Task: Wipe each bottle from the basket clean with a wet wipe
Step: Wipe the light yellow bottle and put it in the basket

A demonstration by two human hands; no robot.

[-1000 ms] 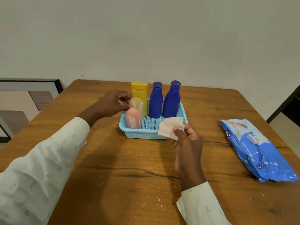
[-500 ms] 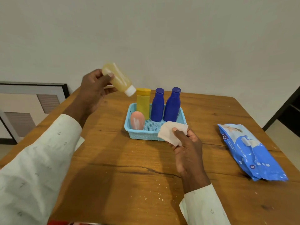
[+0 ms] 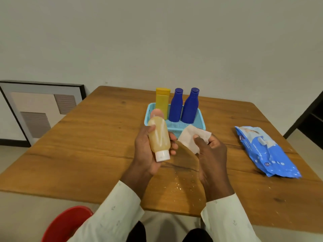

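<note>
Head camera view, looking down over a brown wooden table [image 3: 97, 147]. Nearest, two pale long sleeves are seen, with part of a red round plastic seat [image 3: 66, 224] at the lower left. Above the table's near half, a translucent amber plastic bottle with a white cap [image 3: 159, 138] is gripped in the left hand [image 3: 148, 151], thumb and fingers curled round its body, cap pointing toward the viewer. Just beside it, a crumpled white wet wipe [image 3: 191, 137] is pinched by the right hand [image 3: 210, 151]. Behind the hands sits a light blue perforated plastic basket [image 3: 199, 121], in which a peach rounded bottle [image 3: 156, 112], a yellow rectangular bottle [image 3: 162, 102] and two dark blue bottles [image 3: 175, 105] [image 3: 190, 106] stand upright. Well to the right, a blue soft pack of wipes [image 3: 267, 152] lies flat. A framed picture [image 3: 40, 109] is leaned against the far wall.
</note>
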